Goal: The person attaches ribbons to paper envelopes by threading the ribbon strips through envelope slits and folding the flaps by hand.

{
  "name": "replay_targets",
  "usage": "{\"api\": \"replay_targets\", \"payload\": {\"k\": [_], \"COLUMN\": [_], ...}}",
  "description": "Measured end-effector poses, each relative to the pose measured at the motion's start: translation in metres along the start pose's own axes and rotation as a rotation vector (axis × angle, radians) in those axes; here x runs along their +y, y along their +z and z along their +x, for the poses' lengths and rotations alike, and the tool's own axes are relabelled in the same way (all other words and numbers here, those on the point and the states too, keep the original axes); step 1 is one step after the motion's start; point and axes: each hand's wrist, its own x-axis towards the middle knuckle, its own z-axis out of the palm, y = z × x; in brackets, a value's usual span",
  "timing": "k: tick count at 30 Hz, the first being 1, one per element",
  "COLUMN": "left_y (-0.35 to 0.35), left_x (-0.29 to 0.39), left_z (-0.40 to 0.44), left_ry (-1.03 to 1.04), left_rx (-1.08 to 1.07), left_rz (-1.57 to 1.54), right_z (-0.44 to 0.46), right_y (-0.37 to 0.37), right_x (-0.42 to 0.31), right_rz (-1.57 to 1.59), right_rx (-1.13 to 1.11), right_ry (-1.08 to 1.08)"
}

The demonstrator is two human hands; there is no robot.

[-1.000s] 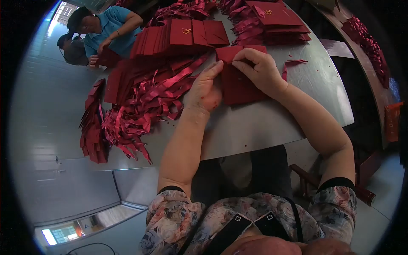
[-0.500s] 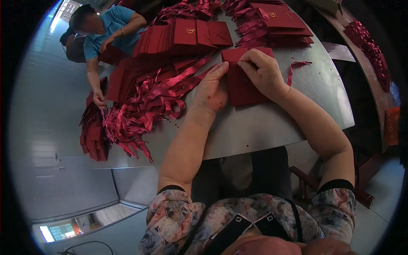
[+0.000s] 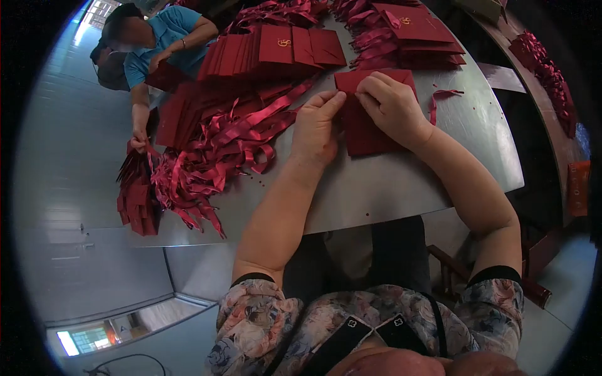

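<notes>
A dark red paper bag [image 3: 367, 135] lies flat on the metal table in front of me. My left hand [image 3: 315, 128] is closed at its left edge, the thumb along the bag's side and the fingers curled. Over the bag's upper part, my right hand [image 3: 395, 111] has its fingertips pinched together near the left thumb. Whatever is between those fingertips is too small or hidden to make out. To the right of the bag lies a short loose red ribbon [image 3: 442, 95].
Red satin ribbons [image 3: 219, 144] are heaped at the left, beside a row of red bags [image 3: 251, 56]. More bags [image 3: 420, 31] are stacked at the back right. A person in a blue shirt [image 3: 169, 37] reaches over the table's left side [image 3: 376, 194]. A side bench [image 3: 533, 75] stands at right.
My left hand has shifted slightly right and up, its fingers more curled. The bag and right hand have moved a little right. The other person's lower hand has risen slightly.
</notes>
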Motion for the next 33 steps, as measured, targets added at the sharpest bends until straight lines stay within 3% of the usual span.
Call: {"api": "replay_targets", "payload": {"k": [3, 5, 9, 12, 14, 21, 23, 26, 30, 33], "left_y": [0.003, 0.003, -0.001, 0.0, -0.007, 0.003, 0.005, -0.012, -0.007, -0.003], "left_x": [-0.003, -0.007, -0.012, -0.011, -0.012, -0.003, 0.002, -0.006, -0.004, 0.001], "left_z": [-0.005, -0.006, -0.004, -0.005, 0.0, -0.007, -0.008, 0.003, 0.0, -0.004], "left_ry": [0.143, 0.39, 0.53, 0.359, 0.202, 0.104, -0.039, -0.073, -0.136, -0.082], "left_rx": [0.065, 0.108, 0.088, 0.141, 0.126, 0.085, 0.082, -0.056, -0.066, -0.036], "left_rz": [0.272, 0.661, 0.82, 0.641, 0.332, 0.336, 0.135, 0.162, 0.285, 0.551], "right_z": [0.001, -0.001, -0.002, -0.006, -0.009, -0.004, -0.004, -0.005, -0.007, -0.004], "right_y": [-0.008, -0.009, -0.005, 0.007, 0.012, 0.007, 0.004, -0.001, -0.002, -0.007], "right_x": [-0.007, -0.009, -0.009, 0.0, 0.007, 0.007, 0.01, 0.012, 0.015, 0.013], "right_rz": [-0.172, -0.209, -0.278, -0.142, -0.043, 0.003, 0.1, 0.134, 0.236, 0.316], "right_rx": [-0.123, -0.197, -0.286, -0.205, -0.145, -0.166, -0.109, -0.131, -0.287, -0.334], "right_ry": [-0.067, -0.057, -0.052, -0.023, -0.002, 0.074, 0.088, 0.19, 0.386, 0.498]}}
